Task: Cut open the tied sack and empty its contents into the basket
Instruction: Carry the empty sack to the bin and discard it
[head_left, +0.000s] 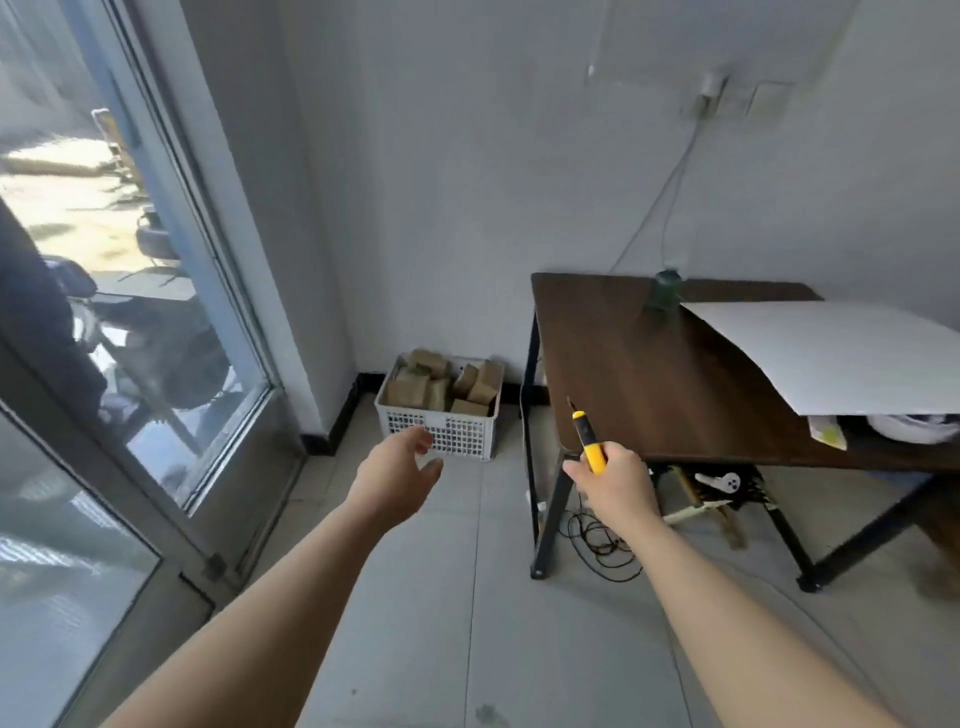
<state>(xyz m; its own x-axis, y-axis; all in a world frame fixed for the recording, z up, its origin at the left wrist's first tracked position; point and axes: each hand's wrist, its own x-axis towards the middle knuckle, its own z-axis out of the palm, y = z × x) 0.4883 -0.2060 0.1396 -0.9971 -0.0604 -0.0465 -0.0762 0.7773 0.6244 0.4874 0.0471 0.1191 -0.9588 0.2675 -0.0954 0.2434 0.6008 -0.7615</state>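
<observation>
A white perforated basket (457, 434) stands on the floor against the wall, filled with several brown cardboard boxes (415, 391). My left hand (397, 470) reaches out in front of the basket, fingers apart and holding nothing. My right hand (615, 480) grips a yellow utility knife (589, 441), its blade pointing up and away, beside the table's near left corner. No sack is in view.
A dark wooden table (634, 384) on black legs stands at the right, carrying a large white sheet (831, 353) and a green bottle (665, 293). Cables and tools lie under the table. A glass door (130, 322) fills the left side. Grey tiled floor lies between.
</observation>
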